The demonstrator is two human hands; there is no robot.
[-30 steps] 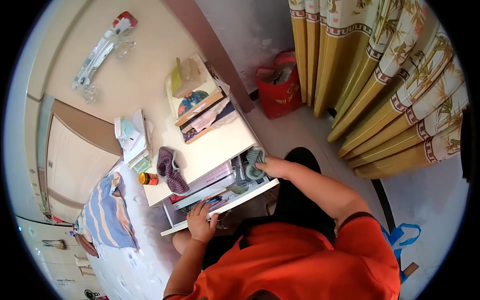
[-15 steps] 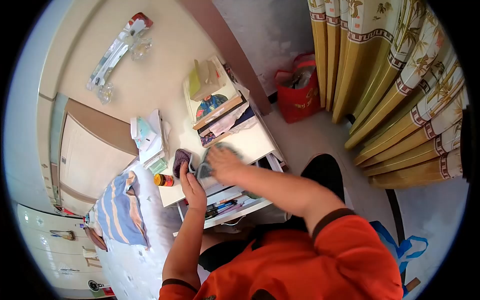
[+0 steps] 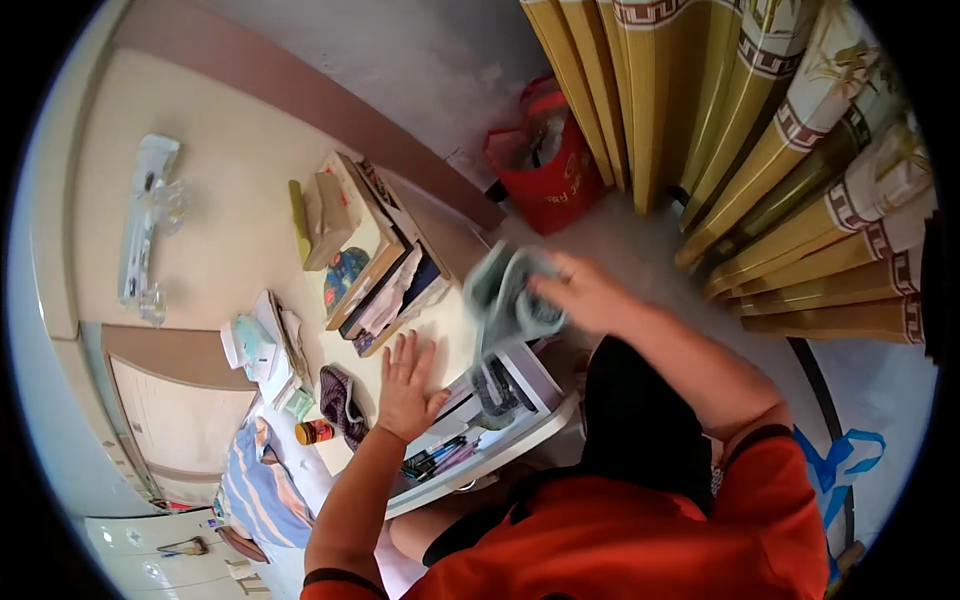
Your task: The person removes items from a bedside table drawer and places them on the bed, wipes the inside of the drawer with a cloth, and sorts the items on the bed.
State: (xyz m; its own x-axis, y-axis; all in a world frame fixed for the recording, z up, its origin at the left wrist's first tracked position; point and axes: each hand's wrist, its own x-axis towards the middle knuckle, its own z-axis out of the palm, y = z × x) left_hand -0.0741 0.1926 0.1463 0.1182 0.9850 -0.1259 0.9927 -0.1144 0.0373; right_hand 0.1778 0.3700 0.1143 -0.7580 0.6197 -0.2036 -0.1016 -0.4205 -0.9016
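Observation:
My right hand (image 3: 575, 292) grips a grey-green cloth (image 3: 497, 300), blurred by motion. It is held up over the right end of the desk, and a length of it hangs toward the open drawer (image 3: 520, 440). On the pale desk top (image 3: 447, 338) my left hand (image 3: 407, 385) lies flat, its fingers spread and nothing in it. Left of that hand rests a crumpled dark purple patterned cloth (image 3: 342, 400), beside a small jar with a yellow lid (image 3: 313, 432). Several pens (image 3: 437, 458) lie in the drawer.
A box of books and papers (image 3: 385, 275) stands at the back of the desk. A paper stack (image 3: 268, 345) sits on the left. A red bag (image 3: 548, 170) is on the floor near long curtains (image 3: 690, 120). The bed with a striped pillow (image 3: 262, 490) lies left.
My right hand has lifted the grey-green cloth off the desk and moved right. My left hand has left the purple cloth's edge and now lies flat on the desk. The view has shifted.

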